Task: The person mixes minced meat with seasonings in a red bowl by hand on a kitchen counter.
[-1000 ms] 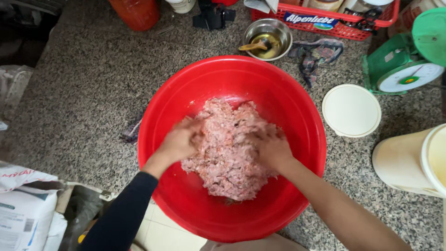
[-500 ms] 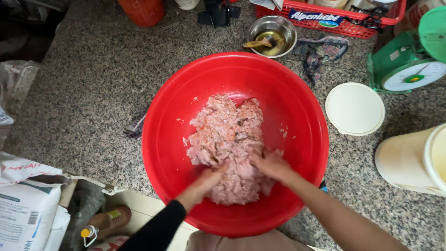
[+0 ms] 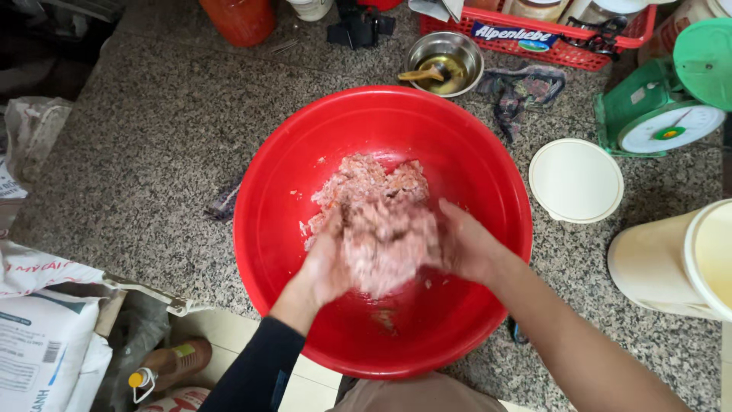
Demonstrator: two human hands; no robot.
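Two hands: both work inside one basin, cupped around the same lump, which sits pressed between them.
Bench (image 3: pixel 152 152): speckled granite carries everything; it spreads out on all sides of the hands and ends at an edge on the near left.
Red basin (image 3: pixel 473 160): wide round plastic bowl surrounding both hands; its deep walls likely serve to keep the mix from spilling.
Cream bucket (image 3: pixel 671 263): lies to the right of the right hand, outside the basin, well apart from it.
Green scale (image 3: pixel 663 114): stands beyond and to the right of the hands, dial facing up.
Cream lid (image 3: pixel 576 180): lies flat just beyond the right hand, beside the basin rim.
Minced meat (image 3: pixel 374 210): pale pink mass at the basin's middle; part is lifted between the palms, the rest lies just beyond the fingers on the basin floor.
Steel bowl (image 3: pixel 444 61): sits beyond the basin, holding oily liquid and a spoon.
Left hand (image 3: pixel 324 267): curled, gripping the left side of the lifted meat; black sleeve behind it.
Right hand (image 3: pixel 465 244): curled, pressing the meat from the right; forearm bare.
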